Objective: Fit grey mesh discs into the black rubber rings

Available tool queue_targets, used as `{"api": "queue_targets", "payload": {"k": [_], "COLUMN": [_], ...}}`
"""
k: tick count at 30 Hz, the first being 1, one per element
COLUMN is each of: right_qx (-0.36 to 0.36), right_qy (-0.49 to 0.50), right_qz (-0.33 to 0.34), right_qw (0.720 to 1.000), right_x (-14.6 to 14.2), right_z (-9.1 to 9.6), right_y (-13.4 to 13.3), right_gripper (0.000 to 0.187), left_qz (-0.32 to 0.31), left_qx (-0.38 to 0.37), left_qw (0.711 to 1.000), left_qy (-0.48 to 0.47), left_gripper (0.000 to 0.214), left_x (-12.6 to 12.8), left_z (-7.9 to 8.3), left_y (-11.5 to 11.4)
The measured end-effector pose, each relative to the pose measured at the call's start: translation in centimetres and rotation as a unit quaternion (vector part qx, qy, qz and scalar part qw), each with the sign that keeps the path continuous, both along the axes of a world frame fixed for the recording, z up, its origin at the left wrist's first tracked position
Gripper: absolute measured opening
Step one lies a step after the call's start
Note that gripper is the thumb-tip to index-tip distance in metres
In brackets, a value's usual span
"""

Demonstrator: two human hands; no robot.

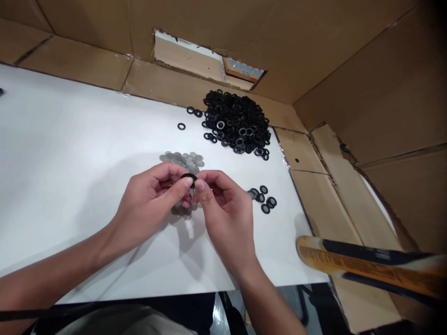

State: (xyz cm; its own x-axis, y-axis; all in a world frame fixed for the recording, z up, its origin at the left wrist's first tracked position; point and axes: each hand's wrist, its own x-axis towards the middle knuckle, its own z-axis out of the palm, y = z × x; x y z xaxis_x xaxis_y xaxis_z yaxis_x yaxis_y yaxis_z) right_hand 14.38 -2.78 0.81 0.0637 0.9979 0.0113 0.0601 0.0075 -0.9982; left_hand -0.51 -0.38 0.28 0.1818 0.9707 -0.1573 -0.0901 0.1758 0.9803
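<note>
Between both hands, over the middle of the white table, is a black rubber ring washer (189, 176). My left hand (152, 193) pinches its left side with thumb and fingers. On its right side, the thumb and fingers of my right hand (223, 200) are closed. Whether a disc sits inside the ring is hidden by the thumbs. Just beyond and beneath the fingers lies a pile of small grey mesh discs (190, 160), partly covered by the hands. Right of my right hand are several black rings with grey discs in them (266, 208).
A large heap of black rings (237, 121) stands at the table's back right, with a single loose ring (181, 126) to its left. Cardboard walls (279, 42) enclose the back and right. A yellow and black cylindrical object (349, 260) juts in over the right edge of the white table (52, 163).
</note>
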Motion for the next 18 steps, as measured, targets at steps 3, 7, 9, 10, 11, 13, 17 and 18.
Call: {"api": "queue_targets", "payload": {"k": [3,7,9,10,11,13,17,18], "right_qx": [-0.021,-0.02,-0.021,-0.022,-0.022,-0.019,-0.006,-0.005], "right_qy": [0.001,0.001,0.003,0.003,0.004,0.003,0.003,0.003], "right_qz": [-0.001,-0.012,-0.014,-0.013,-0.011,-0.012,-0.019,-0.021], "right_qw": [1.0,1.0,1.0,1.0,1.0,1.0,1.0,1.0], "right_x": [0.07,0.22,0.34,0.4,0.45,0.53,0.62,0.63], "right_z": [-0.05,-0.12,0.02,0.11,0.21,0.35,0.37,0.35], "right_y": [-0.02,0.09,0.13,0.14,0.14,0.12,0.09,0.09], "right_gripper": [0.008,0.01,0.011,0.011,0.011,0.011,0.01,0.01], "left_qz": [0.007,0.003,-0.003,-0.008,-0.01,-0.017,-0.029,-0.031], "left_qx": [-0.005,-0.012,-0.016,-0.019,-0.019,-0.021,-0.017,-0.015], "left_qw": [1.0,1.0,1.0,1.0,0.999,0.999,0.999,0.999], "left_qy": [-0.007,-0.009,-0.016,-0.021,-0.026,-0.033,-0.029,-0.025], "left_gripper": [0.01,0.012,0.014,0.015,0.015,0.017,0.021,0.022], "left_x": [0.02,-0.02,-0.05,-0.07,-0.09,-0.14,-0.26,-0.29], "left_z": [0.17,0.25,0.27,0.28,0.28,0.27,0.29,0.31], "left_y": [0.06,0.07,0.05,0.05,0.05,0.06,0.06,0.06]}}
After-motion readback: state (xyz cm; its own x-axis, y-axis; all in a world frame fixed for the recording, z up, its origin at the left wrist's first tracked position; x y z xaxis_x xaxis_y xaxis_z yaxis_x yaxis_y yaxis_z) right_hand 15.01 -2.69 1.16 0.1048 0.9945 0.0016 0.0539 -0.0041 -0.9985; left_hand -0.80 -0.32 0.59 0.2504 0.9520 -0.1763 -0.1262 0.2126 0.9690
